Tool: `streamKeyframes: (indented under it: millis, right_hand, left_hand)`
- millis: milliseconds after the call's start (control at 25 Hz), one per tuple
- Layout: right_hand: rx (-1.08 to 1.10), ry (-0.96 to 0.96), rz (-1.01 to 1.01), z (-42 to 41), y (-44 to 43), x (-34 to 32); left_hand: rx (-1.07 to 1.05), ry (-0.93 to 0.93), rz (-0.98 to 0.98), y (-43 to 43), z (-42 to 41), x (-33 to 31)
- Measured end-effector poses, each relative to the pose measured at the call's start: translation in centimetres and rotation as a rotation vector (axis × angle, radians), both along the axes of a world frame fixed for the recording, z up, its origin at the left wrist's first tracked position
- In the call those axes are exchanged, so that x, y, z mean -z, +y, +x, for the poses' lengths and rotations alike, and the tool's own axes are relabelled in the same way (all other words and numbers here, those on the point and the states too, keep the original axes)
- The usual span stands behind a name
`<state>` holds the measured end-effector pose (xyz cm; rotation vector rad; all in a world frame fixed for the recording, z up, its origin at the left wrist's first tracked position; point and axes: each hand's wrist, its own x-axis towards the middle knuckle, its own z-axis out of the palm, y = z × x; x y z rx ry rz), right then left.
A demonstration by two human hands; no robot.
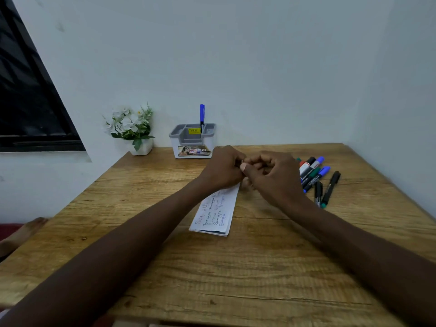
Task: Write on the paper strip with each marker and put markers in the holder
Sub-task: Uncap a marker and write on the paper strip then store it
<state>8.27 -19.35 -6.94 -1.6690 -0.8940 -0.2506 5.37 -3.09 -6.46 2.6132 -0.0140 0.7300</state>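
- One blue marker [202, 114] is in the holder [192, 138] at the bench's [259, 274] far edge; the loose markers [313, 175] remain by the right edge.
- Your left hand [221, 168] and right hand [271, 175] curl together over the mid-bench paper strip [217, 213]; I cannot tell what they grip.

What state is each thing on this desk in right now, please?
Holder: upright by the wall.
Blue marker: standing in the holder, cap up.
Paper strip: lying flat, written on, far end covered.
Loose markers: lying in a heap, right of the strip.
Left hand: fingers curled, contents hidden.
Right hand: fingers curled against the left, contents hidden.
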Motion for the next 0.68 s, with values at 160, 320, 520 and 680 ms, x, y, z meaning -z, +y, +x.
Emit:
streamKeyframes:
  millis: [160,320,520,680]
  right_hand:
    - [0.051,0.056,-0.003,2.4,-1.3,-1.1]
    - [0.123,-0.001,-0.095,4.0,-1.6,-0.3]
    - [0.139,-0.086,-0.155,4.8,-1.9,-0.2]
    - [0.138,-0.091,-0.163,4.9,-1.8,-0.2]
  left_hand:
    - [-0.075,0.104,-0.002,-2.7,0.7,-0.7]
    - [-0.178,0.286,0.142,-4.7,2.2,-0.4]
    - [-0.241,0.339,0.104,-4.6,3.4,0.3]
    - [-0.258,0.367,0.002,-4.7,3.4,-0.2]
